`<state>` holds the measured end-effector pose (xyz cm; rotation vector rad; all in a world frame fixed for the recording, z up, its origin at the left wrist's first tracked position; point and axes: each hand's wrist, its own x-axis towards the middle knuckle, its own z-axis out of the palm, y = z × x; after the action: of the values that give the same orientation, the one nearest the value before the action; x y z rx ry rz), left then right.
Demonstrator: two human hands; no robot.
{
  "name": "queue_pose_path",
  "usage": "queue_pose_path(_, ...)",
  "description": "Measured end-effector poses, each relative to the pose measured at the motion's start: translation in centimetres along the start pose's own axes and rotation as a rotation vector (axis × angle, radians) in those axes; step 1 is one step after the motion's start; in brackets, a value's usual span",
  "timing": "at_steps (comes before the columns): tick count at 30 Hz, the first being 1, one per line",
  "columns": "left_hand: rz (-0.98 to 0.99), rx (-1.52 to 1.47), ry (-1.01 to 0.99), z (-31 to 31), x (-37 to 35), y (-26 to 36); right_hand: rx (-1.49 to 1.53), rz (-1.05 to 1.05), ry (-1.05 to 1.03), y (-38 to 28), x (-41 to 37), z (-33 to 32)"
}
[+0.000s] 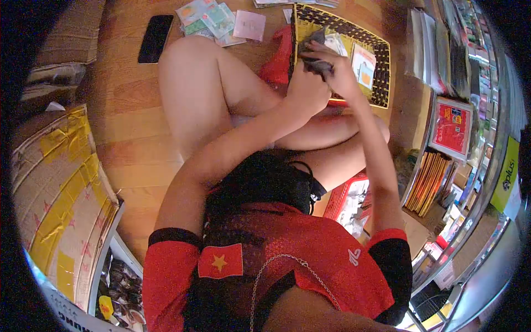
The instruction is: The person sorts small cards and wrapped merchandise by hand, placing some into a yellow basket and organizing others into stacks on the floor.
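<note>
A crumpled dark grey cloth (319,67) is bunched between my two hands over the near left side of a black and yellow woven basket (384,72). My left hand (310,90) is closed in a fist at the cloth's lower end. Wrapped over the cloth from the right is my right hand (341,73), its fingers bent around it. Inside the basket lie a white packet (363,66) with an orange picture and other small papers, partly hidden by my hands. Beside the basket's left wall is a red plastic bag (278,60).
Flat printed packets (207,21), a pink packet (250,25) and a black phone (156,39) lie on the wooden floor. Taped cardboard (61,199) stands at left. Stocked shelves (470,110) line the right. A red basket (347,202) sits by my right arm.
</note>
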<state>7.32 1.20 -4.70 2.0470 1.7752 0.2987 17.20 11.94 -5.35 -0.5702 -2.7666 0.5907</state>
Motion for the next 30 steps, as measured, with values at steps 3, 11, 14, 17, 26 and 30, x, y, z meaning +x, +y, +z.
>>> queue_pose_path(3,0.043,0.083,0.135,0.9,-0.1,-0.1,0.124,0.279,-0.059,1.6,0.3,-1.8)
queue_pose_path(11,0.026,0.007,0.156,1.2,0.1,-0.3,-0.053,0.314,-0.034,-0.3,-0.7,-0.9)
queue_pose_path(14,0.046,0.037,0.145,0.9,0.0,-0.3,-0.008,0.195,-0.080,1.0,-1.7,-2.8)
queue_pose_path(17,0.087,0.053,0.217,0.9,0.0,-0.7,-0.074,0.531,-0.074,2.1,-1.8,-4.0)
queue_pose_path(26,0.204,0.158,0.464,-0.7,7.1,-5.7,-0.167,0.521,0.116,1.6,-2.1,-2.3)
queue_pose_path(30,0.185,0.218,0.330,-1.3,7.6,-5.8,-0.177,0.237,0.080,0.6,-2.0,-0.9)
